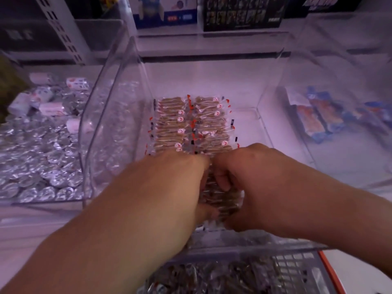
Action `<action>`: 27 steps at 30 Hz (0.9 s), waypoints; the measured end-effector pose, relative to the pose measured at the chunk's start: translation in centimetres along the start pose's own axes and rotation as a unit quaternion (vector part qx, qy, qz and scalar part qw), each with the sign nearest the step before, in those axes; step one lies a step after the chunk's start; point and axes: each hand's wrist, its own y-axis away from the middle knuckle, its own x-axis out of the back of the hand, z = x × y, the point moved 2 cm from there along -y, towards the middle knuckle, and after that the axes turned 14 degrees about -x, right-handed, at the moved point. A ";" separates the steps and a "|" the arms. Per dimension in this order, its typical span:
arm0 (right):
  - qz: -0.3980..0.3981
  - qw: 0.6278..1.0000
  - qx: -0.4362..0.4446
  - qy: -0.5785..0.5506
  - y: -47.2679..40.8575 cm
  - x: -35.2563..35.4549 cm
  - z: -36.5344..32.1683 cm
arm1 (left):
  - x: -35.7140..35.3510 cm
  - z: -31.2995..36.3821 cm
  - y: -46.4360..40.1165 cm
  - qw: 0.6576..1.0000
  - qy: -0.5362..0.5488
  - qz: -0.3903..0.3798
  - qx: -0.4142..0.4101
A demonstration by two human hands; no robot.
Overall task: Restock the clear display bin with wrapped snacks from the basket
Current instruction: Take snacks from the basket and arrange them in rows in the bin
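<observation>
The clear display bin point(118, 98) stands in the middle of the shelf. Two neat rows of brown wrapped snacks point(191, 124) with red and white marks lie on its floor. Both my hands are inside the bin near its front. My left hand point(180, 179) and my right hand point(244, 177) together grip a stack of the same wrapped snacks point(220, 198), fingers curled round it from either side. Below the bin's front edge, the basket point(297, 270) with an orange rim holds more wrapped snacks point(201, 276).
A neighbouring clear bin on the left is full of silver foil sweets point(42, 162) and pale wrapped ones. Another clear bin on the right holds blue and orange packets point(318, 117). Boxed goods point(241, 13) stand on the shelf behind.
</observation>
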 end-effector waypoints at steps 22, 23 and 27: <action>-0.237 0.967 0.082 -0.051 11.8 -7.1 1.7 | -5.5 4.7 10.1 0.966 0.069 -0.058 -0.244; -0.284 0.957 0.057 0.006 11.9 -11.0 2.3 | -8.6 4.7 9.4 0.970 0.045 -0.126 -0.201; -0.332 0.930 -0.047 0.151 13.6 -23.8 5.0 | -21.1 2.8 8.8 0.945 0.099 -0.311 -0.030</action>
